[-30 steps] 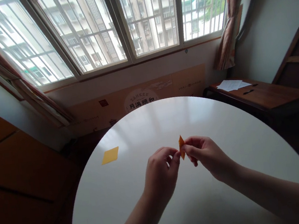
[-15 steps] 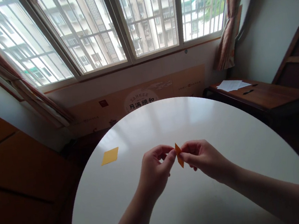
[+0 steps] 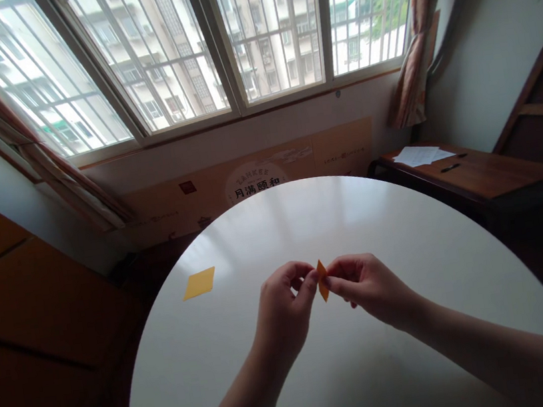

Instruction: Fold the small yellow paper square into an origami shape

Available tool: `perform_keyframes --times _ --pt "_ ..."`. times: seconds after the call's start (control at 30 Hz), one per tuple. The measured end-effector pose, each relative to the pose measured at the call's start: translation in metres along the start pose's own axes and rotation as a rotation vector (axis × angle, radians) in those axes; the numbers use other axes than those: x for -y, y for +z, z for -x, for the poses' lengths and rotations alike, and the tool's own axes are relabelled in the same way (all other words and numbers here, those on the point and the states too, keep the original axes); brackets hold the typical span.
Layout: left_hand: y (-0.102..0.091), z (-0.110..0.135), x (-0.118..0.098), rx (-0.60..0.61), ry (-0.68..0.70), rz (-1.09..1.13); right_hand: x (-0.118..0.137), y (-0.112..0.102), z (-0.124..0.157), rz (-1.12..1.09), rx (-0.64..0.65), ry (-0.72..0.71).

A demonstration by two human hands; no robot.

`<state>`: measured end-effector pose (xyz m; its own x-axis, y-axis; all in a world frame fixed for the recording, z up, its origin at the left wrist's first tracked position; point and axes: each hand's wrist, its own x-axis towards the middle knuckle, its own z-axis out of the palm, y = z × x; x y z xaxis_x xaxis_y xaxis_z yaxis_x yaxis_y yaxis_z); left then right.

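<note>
A small folded piece of orange paper (image 3: 324, 288) is held up over the white round table (image 3: 367, 379), its pointed ends up and down. My left hand (image 3: 285, 302) pinches it from the left between thumb and forefinger. From the right, my right hand (image 3: 363, 281) grips it the same way, the thumb in front. The fingertips cover part of the paper, so its exact fold is hard to make out. Flat on the table to the left lies a yellow square of paper (image 3: 199, 284), apart from both hands.
Behind the table's far edge runs a low printed panel (image 3: 344, 146) under a barred window (image 3: 272, 28). A wooden bench (image 3: 503, 167) with white sheets (image 3: 419, 155) and a dark pen (image 3: 450, 167) stands at the right. An orange-brown cabinet (image 3: 23, 306) stands at the left.
The folded orange paper has turned slightly and stands more upright between my fingertips. My left hand has shifted a little. The yellow square stays put.
</note>
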<state>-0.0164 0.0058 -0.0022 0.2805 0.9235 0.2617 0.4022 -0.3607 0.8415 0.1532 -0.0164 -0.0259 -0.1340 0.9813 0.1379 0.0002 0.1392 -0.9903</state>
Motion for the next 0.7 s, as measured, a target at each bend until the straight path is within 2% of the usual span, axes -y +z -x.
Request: perform_keyframes --times 0.27,0.7 --pt "-0.0026 0.0008 -0.0036 0.071 0.004 -0.043 -0.0024 -0.0004 -0.0006 -0.104 -0.091 0.051" --pt "-0.0014 0.0034 -0.006 0.083 0.044 -0.144 -0.0017 0.0025 -0.0016 -0.161 -0.091 0.078"
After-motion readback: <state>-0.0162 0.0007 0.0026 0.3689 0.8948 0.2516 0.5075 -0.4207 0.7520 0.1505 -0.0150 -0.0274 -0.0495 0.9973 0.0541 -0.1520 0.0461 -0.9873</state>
